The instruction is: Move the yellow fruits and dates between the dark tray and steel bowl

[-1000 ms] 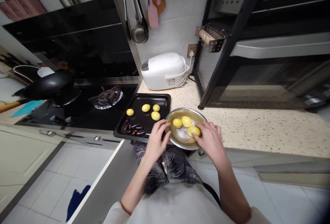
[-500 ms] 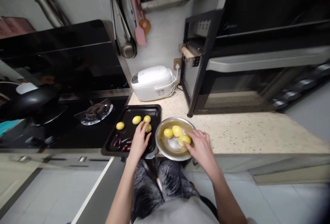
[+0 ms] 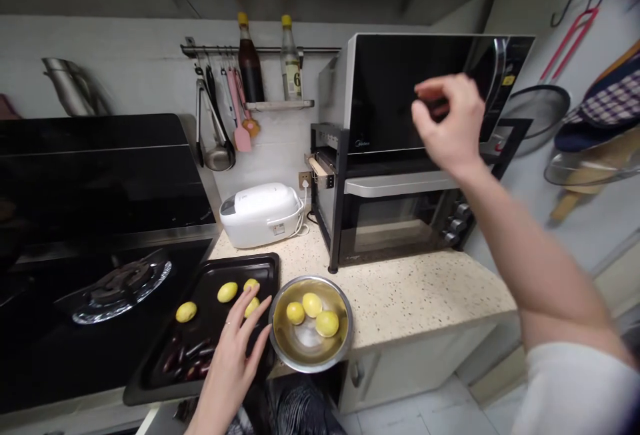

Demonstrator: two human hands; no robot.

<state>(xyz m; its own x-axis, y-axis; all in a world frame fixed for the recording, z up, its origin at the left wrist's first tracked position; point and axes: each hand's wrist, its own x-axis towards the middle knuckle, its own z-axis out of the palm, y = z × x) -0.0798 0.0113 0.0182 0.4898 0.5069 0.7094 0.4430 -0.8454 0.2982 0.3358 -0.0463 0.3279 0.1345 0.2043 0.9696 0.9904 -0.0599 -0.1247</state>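
My left hand (image 3: 233,348) reaches over the right side of a black baking tray (image 3: 207,275), fingers stretched and spread above two lemons (image 3: 251,307), partly covering them. Whether the fingertips touch them I cannot tell. Two more lemons (image 3: 227,292) lie further left on the tray, with several dark reddish-purple, elongated pieces (image 3: 187,358) near its front. Beside the tray stands a steel bowl (image 3: 306,355) with three lemons (image 3: 327,323) in it. My right hand (image 3: 450,121) is raised before the microwave (image 3: 390,88), fingers curved, thumb apart, nothing visible in it.
A white rice cooker (image 3: 263,215) stands against the wall behind the tray. An oven (image 3: 395,221) sits in a black rack under the microwave. To the left is a gas burner (image 3: 130,281). Sieves (image 3: 537,111) hang at the right.
My right hand has let go of a lemon in the bowl and risen up and right to the microwave. My left hand stays over the tray's lemons. The view has tilted upward.
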